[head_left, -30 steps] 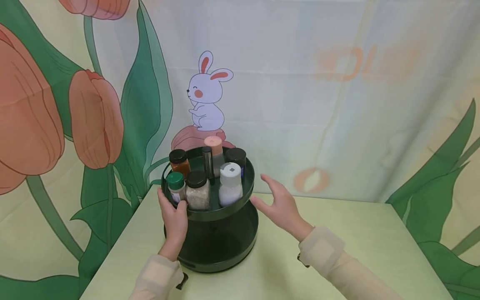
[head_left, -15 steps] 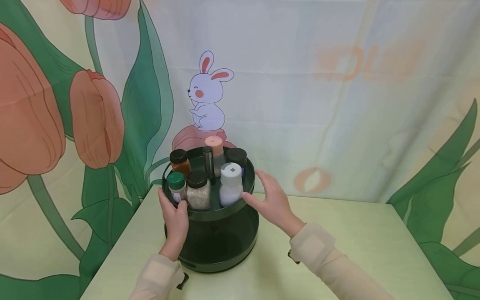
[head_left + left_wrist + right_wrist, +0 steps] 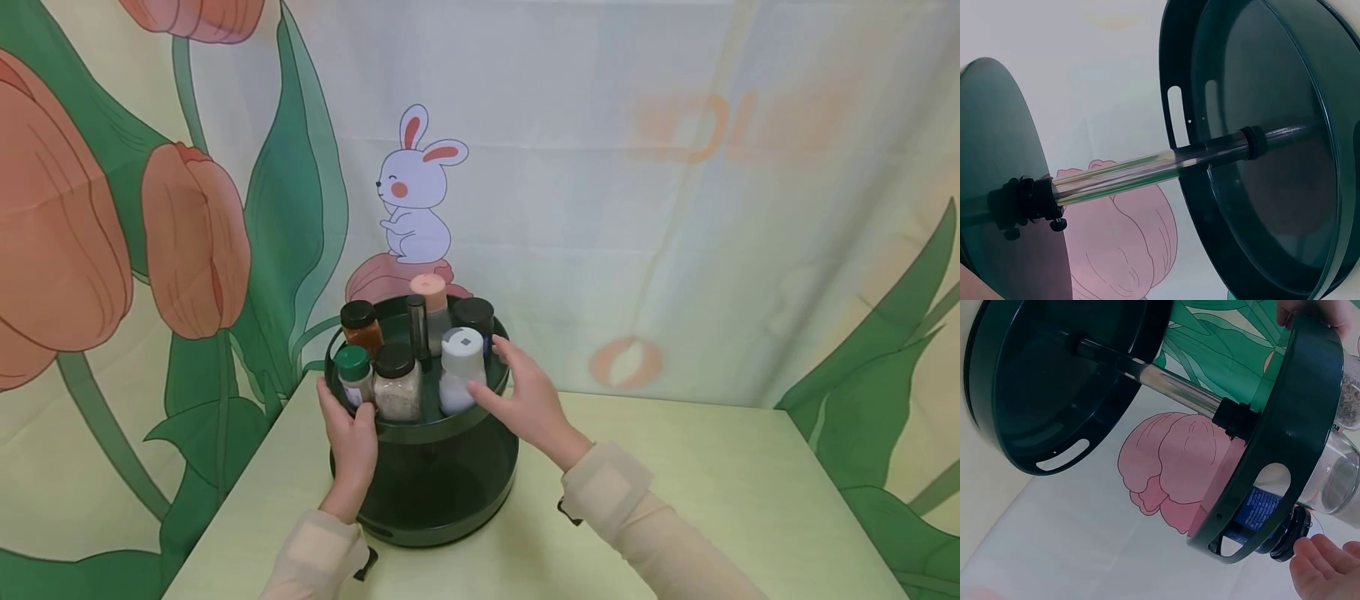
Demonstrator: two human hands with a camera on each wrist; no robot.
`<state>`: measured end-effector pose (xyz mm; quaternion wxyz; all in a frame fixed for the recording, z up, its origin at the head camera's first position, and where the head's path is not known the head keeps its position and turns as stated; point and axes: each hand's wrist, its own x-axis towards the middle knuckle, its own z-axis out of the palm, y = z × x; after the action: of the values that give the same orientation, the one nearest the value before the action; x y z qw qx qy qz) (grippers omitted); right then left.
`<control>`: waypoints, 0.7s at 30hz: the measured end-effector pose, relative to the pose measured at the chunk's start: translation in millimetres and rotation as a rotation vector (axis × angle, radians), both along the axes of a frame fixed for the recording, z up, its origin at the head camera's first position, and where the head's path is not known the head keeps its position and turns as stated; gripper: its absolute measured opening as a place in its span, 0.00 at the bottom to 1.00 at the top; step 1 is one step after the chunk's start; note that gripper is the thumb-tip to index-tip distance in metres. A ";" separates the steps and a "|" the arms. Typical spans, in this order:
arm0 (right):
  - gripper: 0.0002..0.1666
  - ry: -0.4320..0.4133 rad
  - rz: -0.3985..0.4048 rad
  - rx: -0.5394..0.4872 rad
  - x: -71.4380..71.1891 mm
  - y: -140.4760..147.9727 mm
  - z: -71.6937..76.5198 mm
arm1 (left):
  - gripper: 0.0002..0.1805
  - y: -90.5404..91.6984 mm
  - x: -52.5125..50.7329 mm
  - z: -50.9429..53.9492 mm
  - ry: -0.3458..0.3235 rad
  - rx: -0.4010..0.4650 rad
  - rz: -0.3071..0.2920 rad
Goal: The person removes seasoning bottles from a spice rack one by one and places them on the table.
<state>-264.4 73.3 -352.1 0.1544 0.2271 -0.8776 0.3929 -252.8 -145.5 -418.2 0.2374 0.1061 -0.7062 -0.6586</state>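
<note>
Behind everything hangs a printed backdrop (image 3: 555, 208), its white rabbit (image 3: 415, 217) at 12 o'clock from the rack. The pale tabletop (image 3: 645, 483) carries that dark green two-tier rack (image 3: 427, 479), at about 7 o'clock from the head view's middle — upper tray (image 3: 420, 432) raised on a post (image 3: 1116, 178) over the lower tray (image 3: 450, 532). The left hand (image 3: 352, 437) grips the upper rim at 8 o'clock; the right hand (image 3: 532, 408) extends over it at 4, fingers relaxed and thumb spread away, beside the white-capped bottle (image 3: 462, 375) — whether touching, I cannot tell. Also in the upper tray: pink-capped bottle (image 3: 431, 292) at 12, grain-filled jar (image 3: 397, 392) at 7, blue-labelled jar (image 3: 474, 315) at 1, orange-brown jar (image 3: 362, 332) at 10, green-capped jar (image 3: 355, 373) at 9.
</note>
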 end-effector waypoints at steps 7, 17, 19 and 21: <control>0.41 -0.017 0.009 -0.008 -2.6 -7.3 -1.3 | 0.39 0.2 -0.1 0.0 0.003 -0.003 0.000; 0.38 -0.032 0.046 -0.061 -9.3 -15.7 -5.2 | 0.39 0.1 -0.7 0.0 -0.002 -0.012 0.014; 0.38 -0.043 0.047 -0.068 -10.0 -16.9 -5.7 | 0.39 0.1 -0.7 0.0 -0.002 -0.011 0.015; 0.38 -0.053 0.046 -0.076 -10.5 -18.4 -5.4 | 0.39 -0.1 -0.9 -0.2 -0.002 -0.011 0.017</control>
<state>-274.9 54.9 -357.5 0.1303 0.2307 -0.8605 0.4352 -253.7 -145.6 -418.4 0.2429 0.1115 -0.7091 -0.6525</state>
